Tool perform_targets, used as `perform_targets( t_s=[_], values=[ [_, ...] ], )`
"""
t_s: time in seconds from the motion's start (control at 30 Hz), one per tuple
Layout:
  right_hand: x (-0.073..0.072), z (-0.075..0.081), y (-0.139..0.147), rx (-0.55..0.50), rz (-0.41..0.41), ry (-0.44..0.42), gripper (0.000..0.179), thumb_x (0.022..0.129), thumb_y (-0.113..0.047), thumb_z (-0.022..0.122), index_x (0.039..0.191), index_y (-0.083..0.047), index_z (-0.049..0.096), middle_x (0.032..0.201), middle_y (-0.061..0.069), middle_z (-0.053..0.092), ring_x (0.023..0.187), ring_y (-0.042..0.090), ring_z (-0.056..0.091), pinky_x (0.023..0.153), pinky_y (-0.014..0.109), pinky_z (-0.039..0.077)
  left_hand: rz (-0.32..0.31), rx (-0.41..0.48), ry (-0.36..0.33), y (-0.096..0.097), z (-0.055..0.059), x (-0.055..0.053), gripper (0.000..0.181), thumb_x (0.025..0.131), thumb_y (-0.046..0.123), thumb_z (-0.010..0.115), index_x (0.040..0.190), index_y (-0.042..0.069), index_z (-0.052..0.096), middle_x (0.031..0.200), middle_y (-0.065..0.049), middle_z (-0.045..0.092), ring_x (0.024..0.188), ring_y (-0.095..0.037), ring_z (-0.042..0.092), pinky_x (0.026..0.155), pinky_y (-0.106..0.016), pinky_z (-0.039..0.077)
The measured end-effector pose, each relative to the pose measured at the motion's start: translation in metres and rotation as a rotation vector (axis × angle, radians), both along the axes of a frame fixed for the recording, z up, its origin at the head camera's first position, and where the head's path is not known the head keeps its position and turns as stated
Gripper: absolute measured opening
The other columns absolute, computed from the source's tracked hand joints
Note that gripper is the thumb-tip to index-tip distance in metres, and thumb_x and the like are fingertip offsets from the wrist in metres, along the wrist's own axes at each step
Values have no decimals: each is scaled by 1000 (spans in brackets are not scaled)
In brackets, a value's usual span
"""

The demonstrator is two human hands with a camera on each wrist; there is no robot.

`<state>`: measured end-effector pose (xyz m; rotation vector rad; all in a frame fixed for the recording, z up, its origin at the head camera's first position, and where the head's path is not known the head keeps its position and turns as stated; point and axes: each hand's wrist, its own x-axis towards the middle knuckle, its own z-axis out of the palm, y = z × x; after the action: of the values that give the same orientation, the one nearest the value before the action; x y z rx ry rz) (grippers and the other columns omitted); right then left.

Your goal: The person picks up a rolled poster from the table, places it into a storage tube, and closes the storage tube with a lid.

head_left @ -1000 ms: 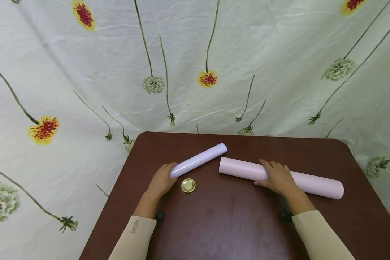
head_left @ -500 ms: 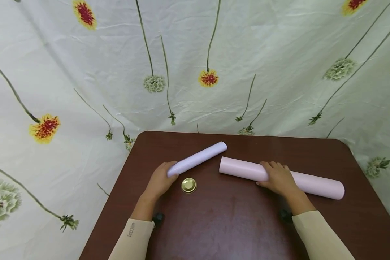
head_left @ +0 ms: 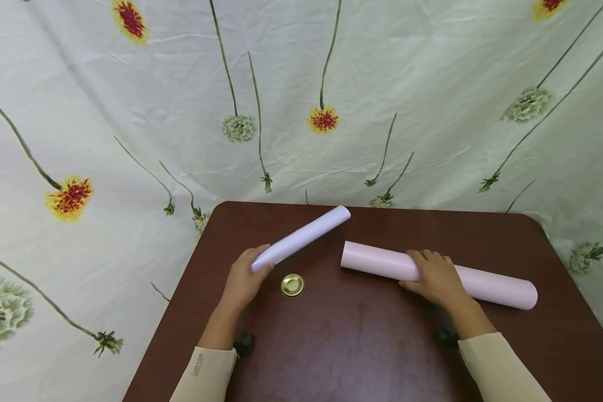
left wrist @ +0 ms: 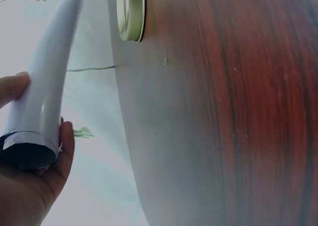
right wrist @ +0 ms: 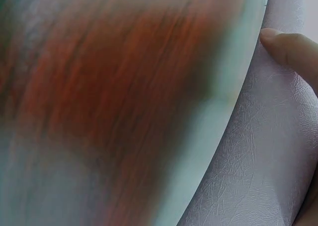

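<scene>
My left hand (head_left: 243, 279) grips the near end of a slim, glossy white-lavender paper roll (head_left: 306, 234). In the left wrist view the thumb and fingers (left wrist: 64, 151) wrap around that roll (left wrist: 44, 77), and its hollow, dark end faces the camera. The far end points up and to the right. Over the middle of a thicker pale pink roll (head_left: 377, 261), my right hand (head_left: 436, 279) curls its fingers, with the thumb on the near side. The right wrist view shows the thumb (right wrist: 290, 47) against the pink roll's finely textured surface (right wrist: 258, 136).
A round gold lid (head_left: 293, 285) lies on the dark brown wooden table (head_left: 352, 346), just right of my left hand. Behind the table's back edge hangs a white flowered cloth (head_left: 291, 84).
The far end of the white-lavender roll has risen, and my left hand has drawn slightly back and left with it. My right hand and the pink roll have shifted slightly right in view.
</scene>
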<state>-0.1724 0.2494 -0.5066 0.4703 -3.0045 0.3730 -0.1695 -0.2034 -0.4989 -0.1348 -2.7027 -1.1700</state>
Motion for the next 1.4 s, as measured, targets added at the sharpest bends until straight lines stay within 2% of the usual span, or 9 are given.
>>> perform_targets(
  t_s=[0.27, 0.53, 0.73, 0.97, 1.2, 1.4],
  values=[
    [4, 8, 6, -22, 0, 41, 77, 80, -45, 82, 140, -7, 52, 125, 23, 63, 116, 43, 58, 93, 63, 41, 68, 99, 8, -3, 7, 6, 47, 90, 15, 76, 136, 19, 64, 129, -9, 66, 103, -28, 61, 85, -42, 47],
    [7, 13, 10, -61, 3, 131, 76, 78, -44, 84, 139, -10, 53, 119, 21, 65, 110, 41, 61, 88, 61, 44, 80, 207, -4, -3, 16, 13, 47, 89, 17, 78, 134, 21, 66, 128, -8, 67, 100, -24, 59, 81, -34, 47],
    [9, 19, 13, -77, -1, 155, 78, 78, -41, 85, 142, -15, 51, 117, 20, 64, 108, 40, 60, 87, 60, 44, 79, 293, -41, -5, 25, 18, 46, 89, 19, 79, 133, 24, 67, 130, -6, 66, 102, -21, 55, 80, -28, 47],
    [11, 22, 19, -91, 1, 209, 80, 74, -32, 88, 143, -18, 50, 114, 22, 64, 103, 42, 62, 85, 61, 44, 76, 329, -96, -9, 30, 19, 47, 89, 20, 79, 134, 23, 66, 133, -5, 66, 102, -19, 53, 79, -24, 46],
    [11, 20, 23, -96, -20, 233, 83, 72, -29, 90, 144, -18, 50, 114, 23, 61, 102, 44, 61, 86, 64, 42, 67, 345, -137, -9, 38, 25, 48, 88, 18, 79, 135, 16, 65, 131, -12, 65, 97, -18, 53, 76, -24, 47],
    [14, 22, 27, -98, -60, 213, 83, 74, -27, 89, 146, -16, 48, 117, 26, 60, 105, 47, 59, 87, 66, 41, 31, 336, -128, -9, 38, 28, 45, 86, 28, 81, 129, 24, 68, 127, -7, 66, 98, -22, 55, 76, -28, 49]
  ],
)
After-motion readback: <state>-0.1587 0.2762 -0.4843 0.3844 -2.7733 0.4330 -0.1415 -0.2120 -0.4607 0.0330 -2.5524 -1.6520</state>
